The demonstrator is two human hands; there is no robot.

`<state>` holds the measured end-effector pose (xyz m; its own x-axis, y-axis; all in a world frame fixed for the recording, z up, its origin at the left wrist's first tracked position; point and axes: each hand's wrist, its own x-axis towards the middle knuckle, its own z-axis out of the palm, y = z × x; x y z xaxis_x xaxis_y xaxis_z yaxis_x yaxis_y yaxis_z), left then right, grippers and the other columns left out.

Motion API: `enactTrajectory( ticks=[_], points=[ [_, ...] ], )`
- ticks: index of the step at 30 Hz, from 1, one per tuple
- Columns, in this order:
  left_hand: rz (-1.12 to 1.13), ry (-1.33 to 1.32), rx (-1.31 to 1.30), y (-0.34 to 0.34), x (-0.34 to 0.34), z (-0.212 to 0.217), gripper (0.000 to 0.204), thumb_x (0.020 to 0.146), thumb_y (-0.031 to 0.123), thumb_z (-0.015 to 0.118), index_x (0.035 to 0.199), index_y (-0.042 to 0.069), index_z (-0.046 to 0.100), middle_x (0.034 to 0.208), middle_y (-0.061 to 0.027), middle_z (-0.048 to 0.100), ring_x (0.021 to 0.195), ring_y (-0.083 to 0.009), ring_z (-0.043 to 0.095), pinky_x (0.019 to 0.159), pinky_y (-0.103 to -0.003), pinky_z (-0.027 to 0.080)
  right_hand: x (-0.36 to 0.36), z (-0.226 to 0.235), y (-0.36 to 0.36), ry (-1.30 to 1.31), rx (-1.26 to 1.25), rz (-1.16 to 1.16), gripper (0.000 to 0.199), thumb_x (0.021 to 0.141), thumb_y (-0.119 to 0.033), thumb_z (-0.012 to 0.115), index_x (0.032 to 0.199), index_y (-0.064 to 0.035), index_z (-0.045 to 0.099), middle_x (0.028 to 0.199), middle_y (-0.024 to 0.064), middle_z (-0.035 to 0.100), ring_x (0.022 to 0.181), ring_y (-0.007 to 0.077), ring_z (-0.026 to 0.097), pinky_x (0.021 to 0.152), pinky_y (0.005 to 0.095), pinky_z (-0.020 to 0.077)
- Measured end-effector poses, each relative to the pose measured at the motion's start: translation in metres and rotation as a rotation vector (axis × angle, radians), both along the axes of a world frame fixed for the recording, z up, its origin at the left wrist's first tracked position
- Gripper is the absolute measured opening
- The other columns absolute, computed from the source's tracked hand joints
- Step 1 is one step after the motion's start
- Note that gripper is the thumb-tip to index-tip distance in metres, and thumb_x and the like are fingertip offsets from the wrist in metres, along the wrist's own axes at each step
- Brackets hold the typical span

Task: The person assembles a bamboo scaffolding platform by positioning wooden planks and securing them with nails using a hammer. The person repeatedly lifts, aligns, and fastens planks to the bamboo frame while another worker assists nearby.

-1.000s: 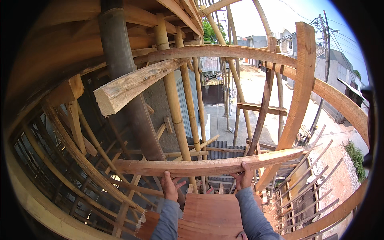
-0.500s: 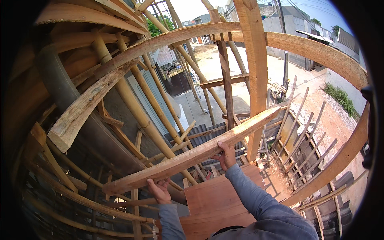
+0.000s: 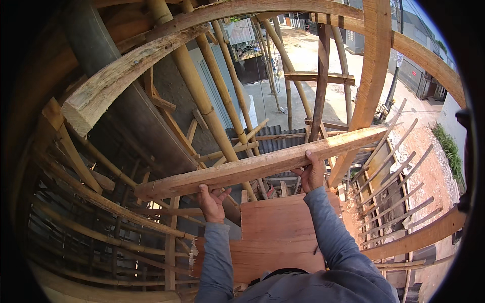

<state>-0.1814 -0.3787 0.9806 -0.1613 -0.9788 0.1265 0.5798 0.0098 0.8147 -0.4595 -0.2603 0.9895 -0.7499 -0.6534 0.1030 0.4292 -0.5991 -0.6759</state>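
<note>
The left hand (image 3: 212, 203) and right hand (image 3: 313, 171) grip a wooden beam (image 3: 257, 169) from below, above a plywood sheet (image 3: 278, 219), some fingers partly hidden. It crosses before an upright post (image 3: 372, 76), contact unclear; bamboo poles (image 3: 196, 96) stand beyond, the left-side framework (image 3: 129, 214) dim.

Rough, matt wooden beam (image 3: 262, 164)

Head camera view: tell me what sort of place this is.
Probably a building site, seemingly on a raised level: round yellow-brown bamboo poles stand like scaffolding, a flat reddish-brown wooden panel lies below, and a long, light-brown timber beam is held over it.
</note>
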Motion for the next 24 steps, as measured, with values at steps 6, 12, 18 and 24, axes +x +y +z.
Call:
enactTrajectory(
  ticks=[6,12,18,24],
  points=[
    [-0.035,-0.006,-0.036,0.003,-0.001,0.004,0.064,0.095,0.054,0.054,0.138,0.01,0.038,0.134,-0.0145,0.049,0.117,-0.033,0.058,0.079,-0.047,0.06,-0.005,-0.005,-0.004,-0.03,0.026,0.004,0.052,0.085,-0.031,0.068,0.125,-0.0038,0.047,0.114,0.0138,0.058,0.103,0.0264,0.064,0.073,0.0438,0.0637],
    [-0.072,-0.138,0.014,0.002,0.003,0.002,0.073,0.094,0.065,0.044,0.137,0.006,0.039,0.123,-0.0202,0.058,0.109,-0.0291,0.064,0.07,-0.039,0.062,-0.001,-0.002,-0.003,-0.049,-0.002,0.0,0.049,0.085,-0.028,0.069,0.121,-0.0048,0.046,0.113,0.0124,0.056,0.097,0.026,0.065,0.07,0.0474,0.0632],
    [-0.297,-0.74,-0.502,0.058,-0.04,0.018,0.035,0.095,0.03,0.058,0.112,0.0,0.062,0.102,-0.0175,0.07,0.097,-0.0259,0.069,0.068,-0.031,0.057,0.0,0.001,-0.002,-0.095,0.002,-0.016,0.046,0.085,-0.023,0.07,0.119,-0.0062,0.044,0.11,0.0114,0.055,0.098,0.0257,0.064,0.067,0.0493,0.0625],
    [0.313,-0.663,-1.497,0.045,-0.097,0.094,0.028,0.079,0.011,0.06,0.105,0.0,0.065,0.099,-0.018,0.068,0.095,-0.0362,0.066,0.088,-0.044,0.053,0.001,0.007,-0.001,-0.139,0.02,-0.011,0.046,0.085,-0.023,0.07,0.118,-0.0039,0.044,0.11,0.0131,0.055,0.1,0.0254,0.062,0.069,0.0505,0.0616]
  ],
)
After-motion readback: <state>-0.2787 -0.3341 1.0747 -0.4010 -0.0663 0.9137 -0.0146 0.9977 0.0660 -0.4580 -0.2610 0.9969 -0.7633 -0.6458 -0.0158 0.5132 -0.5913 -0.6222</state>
